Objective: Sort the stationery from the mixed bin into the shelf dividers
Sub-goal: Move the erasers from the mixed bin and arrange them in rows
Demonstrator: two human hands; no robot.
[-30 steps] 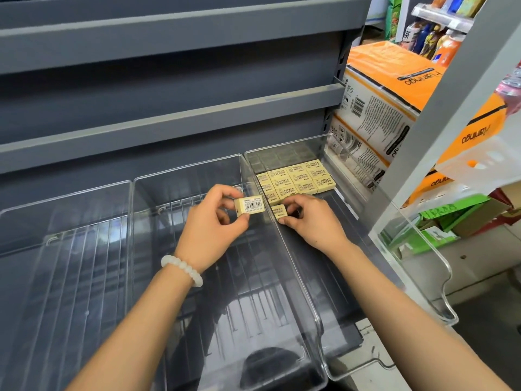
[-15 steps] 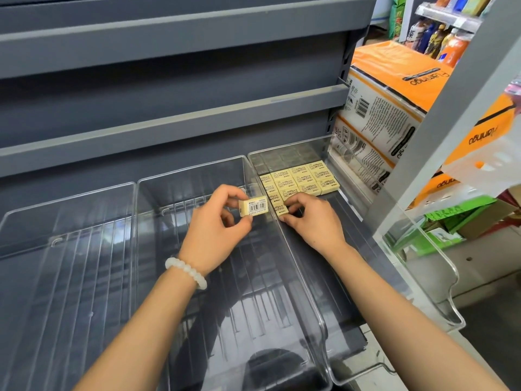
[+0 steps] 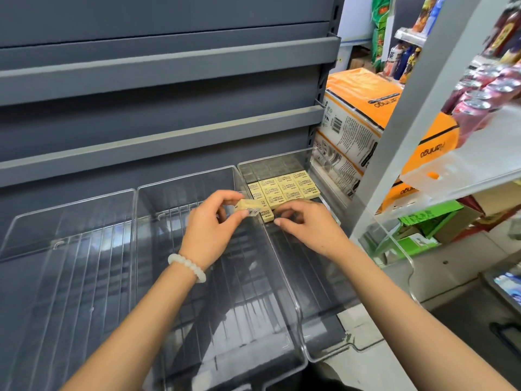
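Left hand (image 3: 210, 224) pinches eraser (image 3: 248, 208), now tilted toward row (barcode previously upward); right hand (image 3: 306, 224) fingertips curl around placed eraser (image 3: 267, 215). Placement imminent.

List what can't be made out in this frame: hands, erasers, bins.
- Eraser in the left hand: head view, barcode face motion-blurred, unreadable.
- Right hand: fingertips curl toward the front eraser; contact can't be told.
- Eraser rows in the right clear bin: print too small; near row partly behind the hands.
- Mixed bin: not in view.
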